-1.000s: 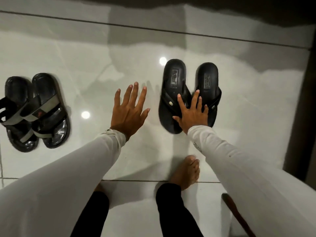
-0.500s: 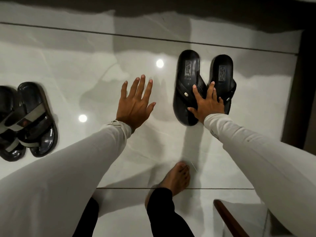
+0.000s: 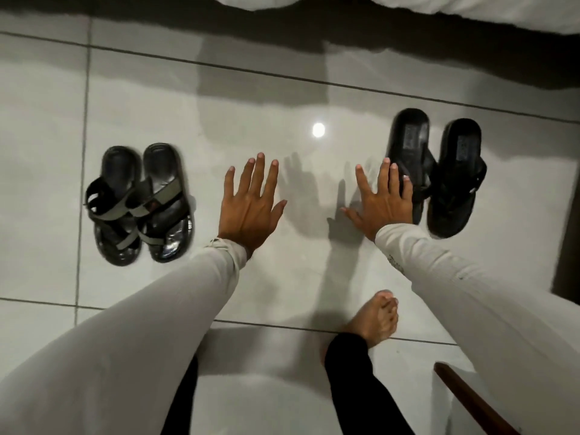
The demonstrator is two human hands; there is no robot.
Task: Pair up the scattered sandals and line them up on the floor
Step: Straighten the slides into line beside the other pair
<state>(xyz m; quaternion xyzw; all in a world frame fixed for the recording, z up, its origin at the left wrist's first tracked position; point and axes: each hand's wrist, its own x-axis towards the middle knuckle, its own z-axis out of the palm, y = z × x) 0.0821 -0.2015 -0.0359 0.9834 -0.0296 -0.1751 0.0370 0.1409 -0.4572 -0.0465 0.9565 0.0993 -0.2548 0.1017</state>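
Observation:
Two pairs of sandals lie on the glossy white tiled floor (image 3: 282,271). At the right is a pair of plain black thong sandals (image 3: 452,171), side by side with heels toward the far edge. At the left is a pair of black sandals with grey straps (image 3: 141,202), also side by side. My right hand (image 3: 383,199) is spread flat with fingers apart, just left of the black pair, its fingertips overlapping the left sandal's edge. My left hand (image 3: 251,202) hovers with fingers spread over bare floor between the two pairs, holding nothing.
White bedding (image 3: 439,11) overhangs the far edge, casting a dark shadow. A dark wooden post (image 3: 568,246) stands at the right and a dark wooden rail (image 3: 470,400) at the bottom right. My bare foot (image 3: 376,318) rests on the tiles below my right hand.
My right hand has come off the black thong sandals and slid to their left side, fingers now spread. The view has swung left, bringing the grey-strapped pair fully into sight.

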